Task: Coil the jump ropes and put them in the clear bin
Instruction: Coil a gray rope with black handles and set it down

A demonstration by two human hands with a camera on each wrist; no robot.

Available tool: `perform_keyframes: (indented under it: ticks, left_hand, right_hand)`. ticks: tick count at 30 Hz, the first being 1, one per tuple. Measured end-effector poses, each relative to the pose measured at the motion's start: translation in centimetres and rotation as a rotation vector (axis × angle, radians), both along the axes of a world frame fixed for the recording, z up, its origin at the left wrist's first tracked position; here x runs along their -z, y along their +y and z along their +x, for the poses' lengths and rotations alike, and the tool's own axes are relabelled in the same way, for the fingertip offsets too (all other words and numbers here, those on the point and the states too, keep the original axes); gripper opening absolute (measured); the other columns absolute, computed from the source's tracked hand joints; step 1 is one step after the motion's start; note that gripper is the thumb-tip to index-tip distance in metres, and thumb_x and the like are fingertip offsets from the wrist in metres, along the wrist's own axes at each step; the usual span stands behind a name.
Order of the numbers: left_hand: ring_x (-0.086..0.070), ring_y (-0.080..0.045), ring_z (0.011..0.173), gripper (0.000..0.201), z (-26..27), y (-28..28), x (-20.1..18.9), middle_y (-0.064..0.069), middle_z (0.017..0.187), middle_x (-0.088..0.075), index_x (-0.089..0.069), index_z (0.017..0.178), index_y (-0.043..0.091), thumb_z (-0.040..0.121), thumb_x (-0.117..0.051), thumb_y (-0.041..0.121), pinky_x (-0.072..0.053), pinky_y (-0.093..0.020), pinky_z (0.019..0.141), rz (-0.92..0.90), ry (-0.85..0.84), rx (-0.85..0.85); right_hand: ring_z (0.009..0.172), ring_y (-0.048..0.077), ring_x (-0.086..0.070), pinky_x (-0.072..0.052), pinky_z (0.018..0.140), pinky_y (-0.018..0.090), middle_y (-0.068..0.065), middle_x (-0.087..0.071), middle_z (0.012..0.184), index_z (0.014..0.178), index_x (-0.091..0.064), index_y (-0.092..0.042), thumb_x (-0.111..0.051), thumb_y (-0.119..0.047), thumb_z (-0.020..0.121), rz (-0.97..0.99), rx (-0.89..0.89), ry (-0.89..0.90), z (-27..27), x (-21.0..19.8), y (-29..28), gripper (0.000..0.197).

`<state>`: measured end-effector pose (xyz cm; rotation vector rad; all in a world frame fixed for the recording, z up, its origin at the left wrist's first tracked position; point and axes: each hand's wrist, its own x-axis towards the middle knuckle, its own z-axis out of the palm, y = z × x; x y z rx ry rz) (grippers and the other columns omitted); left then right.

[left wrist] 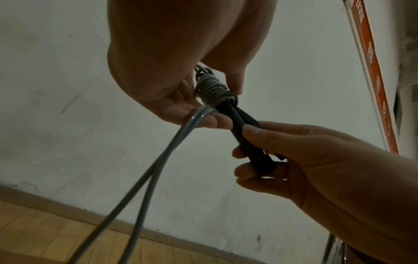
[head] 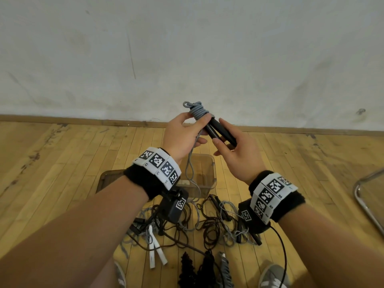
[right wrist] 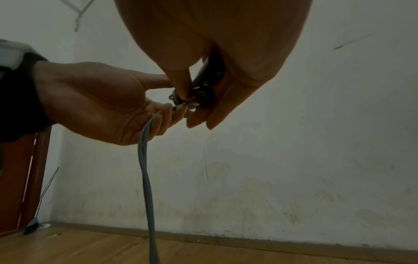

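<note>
A grey jump rope (head: 198, 110) is partly wound round its two black handles (head: 220, 130), held up in front of me. My left hand (head: 185, 132) pinches the grey cord (left wrist: 203, 114) beside the wound turns (left wrist: 212, 89). My right hand (head: 234, 146) grips the lower ends of the handles (left wrist: 255, 153). A doubled length of cord (right wrist: 145, 160) hangs from my left hand toward the floor. The clear bin (head: 204, 173) stands on the floor below my hands.
A tangle of loose jump ropes (head: 207, 225), grey, dark and one with white handles (head: 155, 254), lies on the wooden floor (head: 62, 163) in front of my feet. A wall (head: 187, 48) rises just behind. A metal frame (head: 365, 200) sits at the right edge.
</note>
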<state>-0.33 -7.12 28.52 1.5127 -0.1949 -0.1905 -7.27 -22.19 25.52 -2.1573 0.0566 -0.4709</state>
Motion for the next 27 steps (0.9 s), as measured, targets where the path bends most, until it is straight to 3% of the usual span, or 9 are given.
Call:
perform_keyframes:
  ticks: [6, 9, 12, 15, 17, 19, 24, 27]
  left_hand:
    - [-0.069, -0.013, 0.057, 0.041, 0.3, 0.1, 0.2, -0.006, 0.071, -0.076, -0.068, 0.112, 0.019, 0.088, -0.075, 0.052, -0.054, -0.020, 0.054, 0.076, 0.000, -0.060]
    - [-0.064, -0.009, 0.052, 0.034, 0.2, 0.0, 0.3, -0.003, 0.065, -0.073, -0.070, 0.107, 0.014, 0.090, -0.076, 0.043, -0.051, -0.019, 0.051, 0.023, 0.033, -0.052]
    - [-0.056, -0.006, 0.051, 0.030, 0.4, 0.1, 0.5, 0.003, 0.062, -0.064, -0.071, 0.113, 0.010, 0.095, -0.072, 0.034, -0.045, -0.020, 0.052, -0.071, 0.098, 0.014]
    - [-0.051, -0.007, 0.053, 0.023, 0.4, 0.2, 0.5, 0.006, 0.061, -0.057, -0.070, 0.115, 0.014, 0.097, -0.070, 0.029, -0.041, -0.020, 0.052, -0.096, 0.115, 0.089]
    - [-0.049, -0.007, 0.053, 0.020, 0.4, 0.2, 0.5, 0.008, 0.060, -0.055, -0.068, 0.114, 0.017, 0.098, -0.069, 0.027, -0.040, -0.020, 0.051, -0.109, 0.125, 0.107]
    - [-0.048, -0.007, 0.053, 0.021, 0.4, 0.3, 0.4, 0.008, 0.061, -0.054, -0.067, 0.117, 0.017, 0.098, -0.068, 0.026, -0.040, -0.020, 0.050, -0.121, 0.130, 0.116]
    - [-0.060, -0.011, 0.056, 0.031, 0.2, 0.6, 0.2, 0.002, 0.069, -0.065, -0.065, 0.126, 0.022, 0.098, -0.067, 0.035, -0.051, -0.024, 0.057, -0.067, 0.087, 0.126]
    - [-0.069, -0.012, 0.061, 0.046, 0.3, 0.8, 0.2, -0.002, 0.073, -0.075, -0.062, 0.124, 0.015, 0.091, -0.074, 0.046, -0.059, -0.027, 0.064, 0.004, 0.094, 0.044]
  right_hand:
    - [0.089, 0.015, -0.072, -0.060, 0.079, 0.043, -0.003, -0.074, 0.113, 0.150, -0.047, -0.026, -0.060, -0.036, 0.100, -0.244, 0.090, -0.075, 0.0, 0.3, 0.2, 0.053]
    - [0.089, 0.014, -0.069, -0.055, 0.075, 0.030, -0.004, -0.074, 0.111, 0.148, -0.051, -0.026, -0.063, -0.033, 0.099, -0.321, 0.139, -0.109, 0.0, 0.0, 0.3, 0.051]
    - [0.087, 0.007, -0.067, -0.050, 0.073, 0.020, -0.008, -0.072, 0.110, 0.142, -0.054, -0.032, -0.067, -0.030, 0.097, -0.226, 0.096, -0.120, 0.1, -0.3, 0.1, 0.047]
    - [0.077, 0.014, -0.071, -0.062, 0.071, 0.033, 0.003, -0.068, 0.108, 0.133, -0.045, -0.031, -0.065, -0.024, 0.098, 0.087, -0.072, -0.002, -0.3, -0.8, 0.5, 0.041]
    - [0.072, 0.020, -0.070, -0.061, 0.068, 0.036, 0.013, -0.070, 0.102, 0.134, -0.042, -0.027, -0.054, -0.030, 0.105, 0.337, -0.136, 0.102, -0.4, -1.2, 0.9, 0.032]
    - [0.072, 0.023, -0.066, -0.055, 0.064, 0.039, 0.012, -0.072, 0.092, 0.138, -0.044, -0.027, -0.036, -0.037, 0.110, 0.459, -0.139, 0.159, -0.2, -1.4, 0.9, 0.030]
    - [0.074, 0.010, -0.055, -0.051, 0.061, 0.028, 0.006, -0.058, 0.090, 0.151, -0.039, -0.025, -0.035, -0.030, 0.111, 0.300, -0.169, 0.072, 0.5, -0.5, 0.1, 0.041]
    - [0.075, 0.003, -0.052, -0.054, 0.063, 0.028, -0.001, -0.054, 0.089, 0.157, -0.032, -0.027, -0.038, -0.025, 0.110, 0.159, -0.151, 0.019, 0.6, -0.2, 0.0, 0.047]
